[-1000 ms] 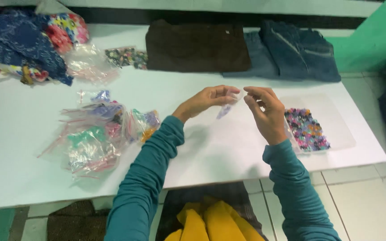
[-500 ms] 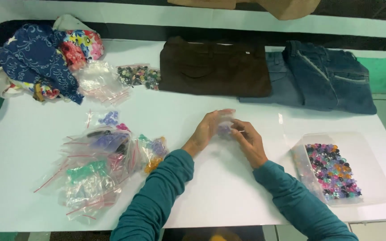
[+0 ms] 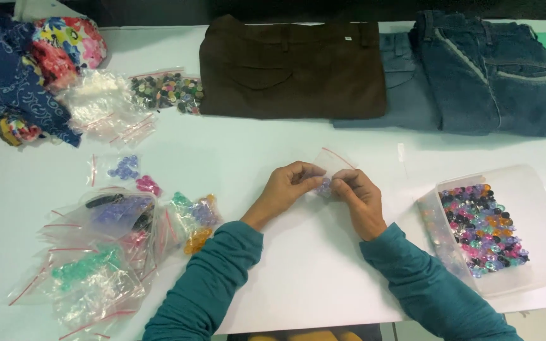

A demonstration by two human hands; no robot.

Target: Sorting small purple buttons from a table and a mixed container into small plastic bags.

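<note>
My left hand [image 3: 285, 189] and my right hand [image 3: 358, 196] meet over the middle of the white table [image 3: 235, 145]. Together they pinch a small clear zip bag [image 3: 330, 165] with a red seal strip; a few pale purple beads show between the fingertips. Both sleeves are teal. To the right lies a clear plastic tray [image 3: 532, 208] with several mixed coloured beads [image 3: 481, 227]. On the left sits a heap of small bead bags [image 3: 109, 246] sorted by colour.
Folded brown trousers [image 3: 292, 63] and blue jeans [image 3: 475, 69] lie along the far edge. Patterned fabric pieces [image 3: 26, 69] are piled at the far left, beside a bag of dark buttons [image 3: 165, 91] and empty clear bags [image 3: 99, 107].
The view has shifted, so the table now fills the frame. My hands came together and lowered toward the table, both gripping the small bag.
</note>
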